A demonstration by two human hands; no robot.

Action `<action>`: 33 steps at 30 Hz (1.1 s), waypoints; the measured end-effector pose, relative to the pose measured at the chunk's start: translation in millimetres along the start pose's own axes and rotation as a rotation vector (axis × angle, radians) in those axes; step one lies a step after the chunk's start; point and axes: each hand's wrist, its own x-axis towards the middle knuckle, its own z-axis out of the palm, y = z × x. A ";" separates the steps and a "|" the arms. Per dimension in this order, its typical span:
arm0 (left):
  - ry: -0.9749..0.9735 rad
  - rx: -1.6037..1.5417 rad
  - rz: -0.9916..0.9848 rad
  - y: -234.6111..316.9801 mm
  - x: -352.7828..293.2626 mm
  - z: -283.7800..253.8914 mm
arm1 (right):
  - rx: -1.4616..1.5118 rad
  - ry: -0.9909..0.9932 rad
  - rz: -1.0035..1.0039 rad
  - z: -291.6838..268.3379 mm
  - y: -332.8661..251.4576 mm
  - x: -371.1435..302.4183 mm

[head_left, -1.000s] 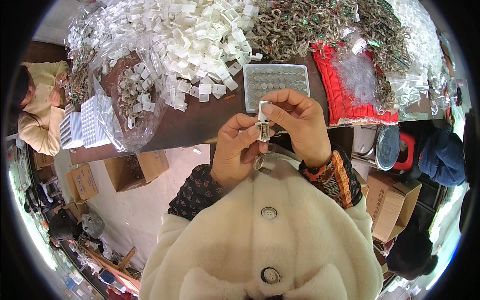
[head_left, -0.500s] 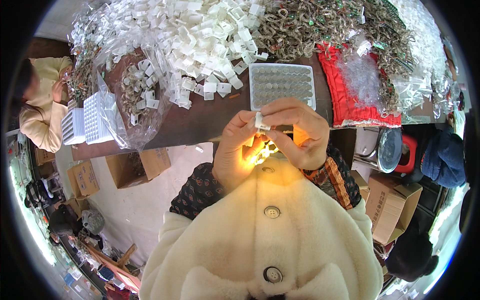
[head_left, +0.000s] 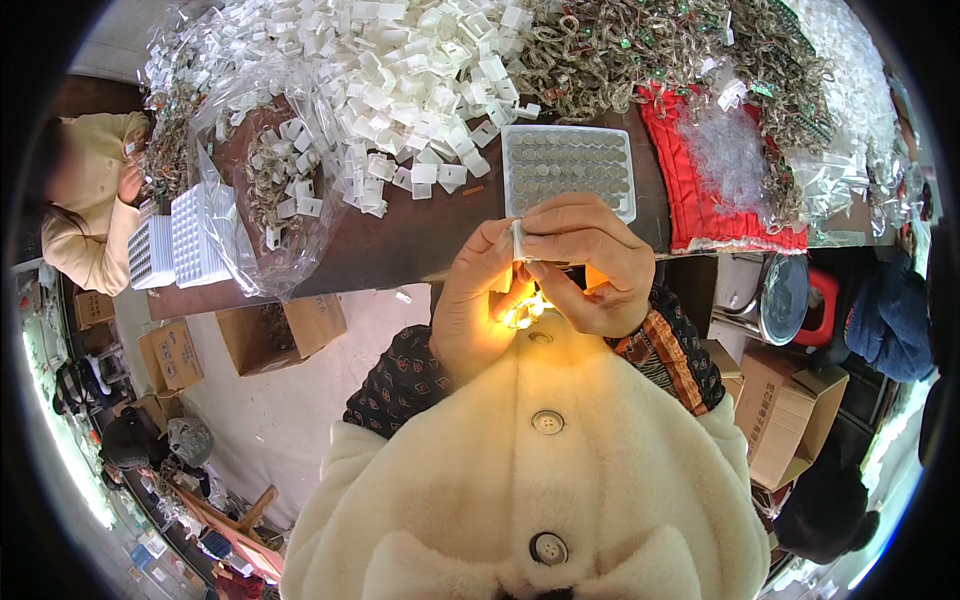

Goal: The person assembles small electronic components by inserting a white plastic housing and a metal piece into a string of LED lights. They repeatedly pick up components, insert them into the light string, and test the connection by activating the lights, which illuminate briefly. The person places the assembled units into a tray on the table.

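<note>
Both my hands are raised at the near edge of the table, in front of my chest. A small white plastic case (head_left: 518,240) is pinched upright between them. My left hand (head_left: 468,310) grips its left side between thumb and fingers. On its other side, the thumb and fingers of my right hand (head_left: 600,265) press against it. Below the case, a bunch of string lights (head_left: 524,312) glows warm yellow next to my left fingers. Part of the case and most of the wire are hidden by my fingers. Just beyond lies a translucent tray (head_left: 506,165) of round silvery discs.
Behind the tray are heaped white plastic cases (head_left: 410,90) and coiled wire bundles (head_left: 640,50). A red cloth (head_left: 690,225) lies right; a clear bag (head_left: 320,225) and stacked white trays (head_left: 195,240) left. Another person (head_left: 95,210) sits far left. Cardboard boxes (head_left: 250,340) stand below the table.
My fingers have shifted slightly on the white case, which now shows more upright and narrow. The lights below still glow. The other person's hand at the left has moved a little.
</note>
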 end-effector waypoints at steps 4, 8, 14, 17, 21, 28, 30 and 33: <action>-0.088 0.016 -0.037 -2.9 1.7 -5.9 | -0.017 0.077 -0.017 6.6 -2.1 -3.2; -0.067 0.039 0.004 -4.6 2.0 -0.6 | -0.088 0.102 -0.083 12.7 -2.6 -2.6; 0.004 -0.069 0.054 2.8 1.9 6.9 | -0.070 -0.104 0.106 -9.4 -16.8 1.7; -0.092 0.024 -0.006 11.5 5.4 -3.9 | 0.026 -0.125 0.478 -20.6 -26.7 0.8; -0.063 0.070 -0.065 9.6 4.1 -12.3 | 0.123 -0.189 0.745 -30.2 -33.0 7.5; -0.068 0.068 -0.209 12.6 0.1 -14.7 | -0.070 -0.528 0.712 -47.4 -37.8 21.5; -0.043 0.087 -0.224 12.0 -0.2 -14.3 | -0.091 -0.554 0.690 -47.1 -35.4 22.4; -0.011 0.138 -0.274 10.8 -3.2 -11.9 | -0.126 -0.620 0.672 -48.3 -33.4 21.6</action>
